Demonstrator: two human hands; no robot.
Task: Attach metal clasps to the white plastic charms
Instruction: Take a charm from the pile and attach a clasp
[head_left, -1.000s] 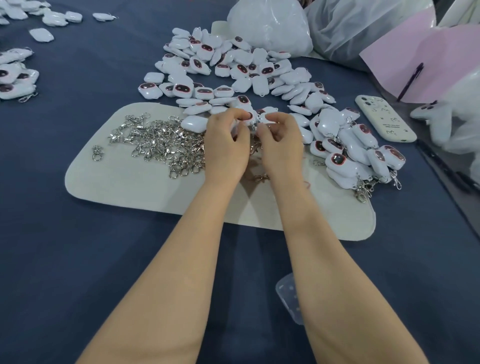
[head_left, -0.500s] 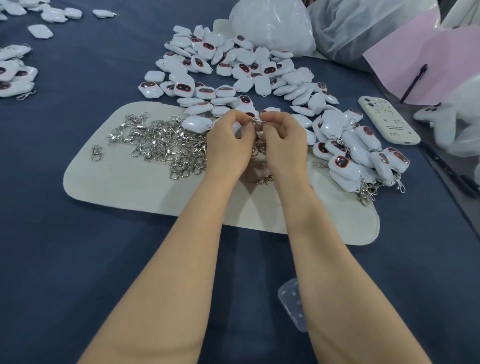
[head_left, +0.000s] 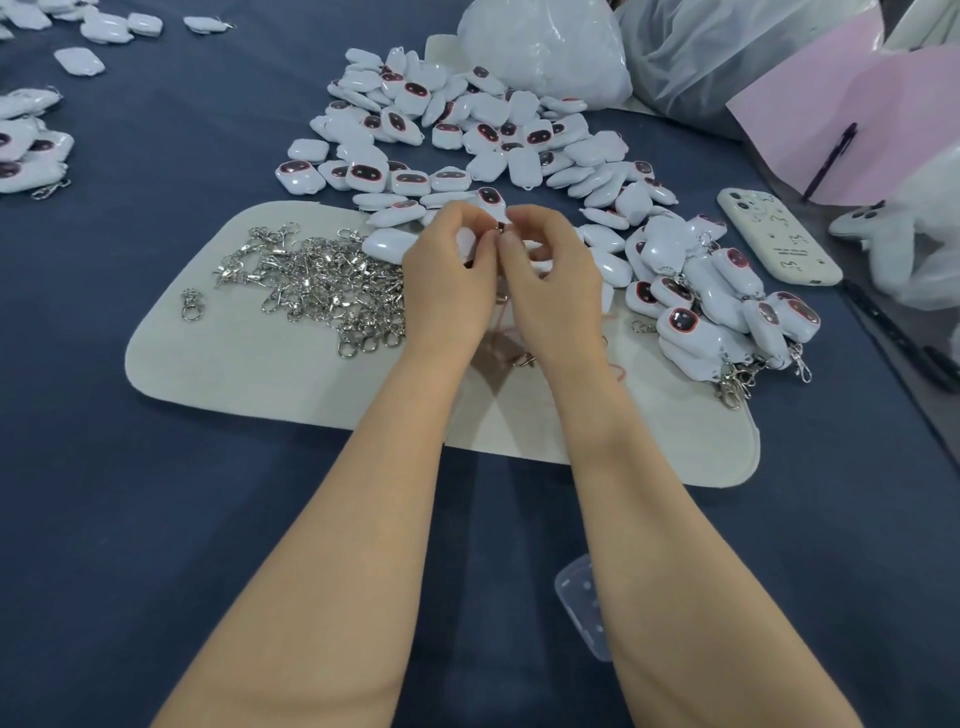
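My left hand (head_left: 447, 275) and my right hand (head_left: 553, 280) meet fingertip to fingertip above the beige mat (head_left: 249, 379). My left hand grips a white charm (head_left: 465, 244), mostly hidden by its fingers. My right hand pinches a small metal clasp (head_left: 502, 228) against that charm. A heap of loose metal clasps (head_left: 322, 286) lies on the mat just left of my left hand. Beyond the hands spreads a pile of white charms with dark red faces (head_left: 467, 140). On the right, a cluster of charms with clasps on them (head_left: 711, 312) sits at the mat's edge.
A phone in a white case (head_left: 779, 239) lies to the right, with pink paper and a pen (head_left: 831, 156) behind it. Plastic bags (head_left: 545, 47) stand at the back. More charms (head_left: 26, 150) lie far left. A clear plastic lid (head_left: 582, 608) sits between my forearms.
Both hands have lifted slightly and drawn closer together, fingertips now closed round the clasp and charm. The piles have not changed.
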